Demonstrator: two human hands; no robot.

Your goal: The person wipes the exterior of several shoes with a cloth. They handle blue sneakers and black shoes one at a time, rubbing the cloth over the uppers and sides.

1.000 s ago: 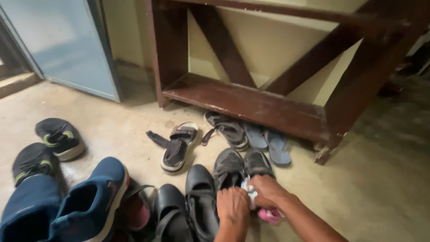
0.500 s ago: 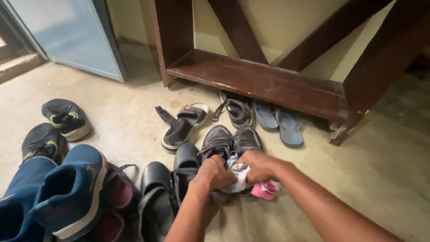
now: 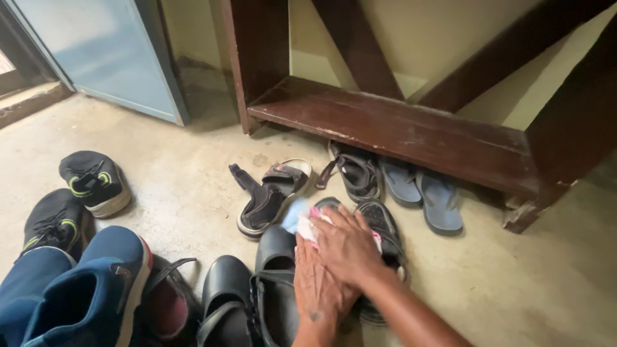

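Head view: white-pink cloth (image 3: 302,222) under right-hand fingers (image 3: 331,222), atop grey sneaker (image 3: 382,225).

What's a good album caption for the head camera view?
Both hands, left hand and right hand, press a pink-and-white cloth onto dark sneakers among scattered shoes beside a brown wooden shelf.

Packages: none near the hands.
Labels: none to see.
Signs: none.
Screens: none.
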